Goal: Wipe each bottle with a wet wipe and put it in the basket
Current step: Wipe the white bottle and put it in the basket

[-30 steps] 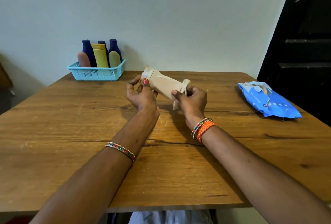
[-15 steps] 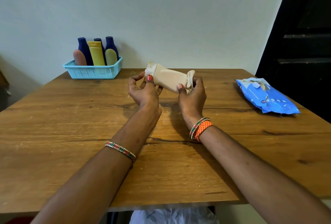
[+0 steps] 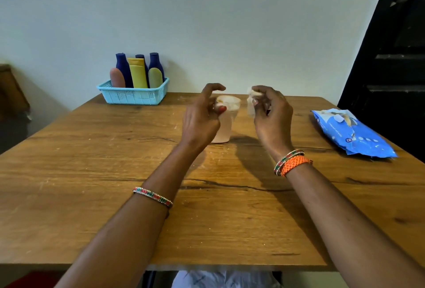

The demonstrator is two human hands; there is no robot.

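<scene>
On the table (image 3: 96,195), mid-board, the left hand (image 3: 202,119) holds the bottle (image 3: 224,126) near its top, thumb against it, forefinger lifted; it stands upright, base on the wood. Just right and apart from it, the right hand (image 3: 271,113) pinches the wipe (image 3: 251,103). Far left by the wall, the basket (image 3: 134,95) holds five upright bottles; the left hand is nearer it.

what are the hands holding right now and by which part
The left hand holds the upright beige bottle near its top, thumb and fingers around the upper end. The right hand pinches the bunched wet wipe by its upper part.
</scene>
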